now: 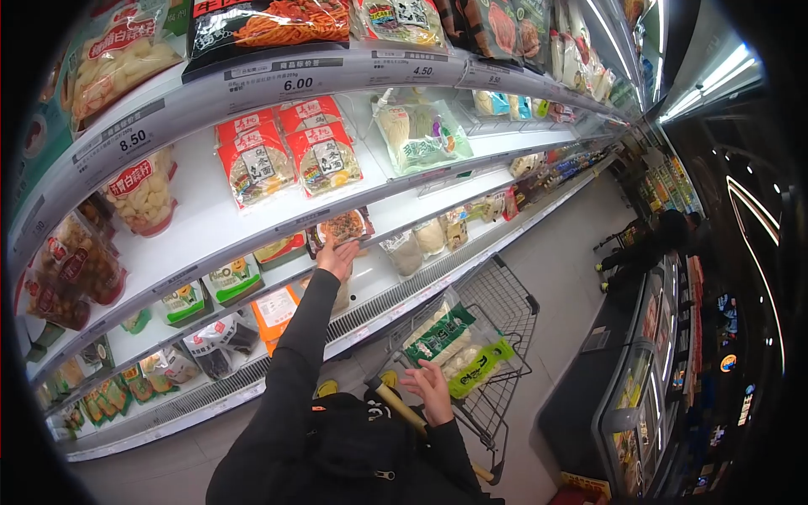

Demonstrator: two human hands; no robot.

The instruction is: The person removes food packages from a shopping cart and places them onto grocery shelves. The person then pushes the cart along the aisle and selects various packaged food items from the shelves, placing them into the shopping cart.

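My left hand [337,258] reaches into a lower shelf, fingers stretched out at the lower edge of a packet with a noodle picture [343,227]. The fingers look apart, and no firm grip on the packet shows. My right hand [432,396] hovers by the yellowish handle [396,404] of a shopping cart [520,324], its fingers loosely bent and apart, holding nothing. Inside the cart lie a green-and-clear food bag [440,333] and a bag with a bright green label [480,368].
Red-and-white noodle packets [326,157] and a pale green bag [423,139] sit on the shelf above. Price strips [299,83] edge the shelves. Across the aisle stands a display case [631,396], with a person in dark clothes [652,244] farther off.
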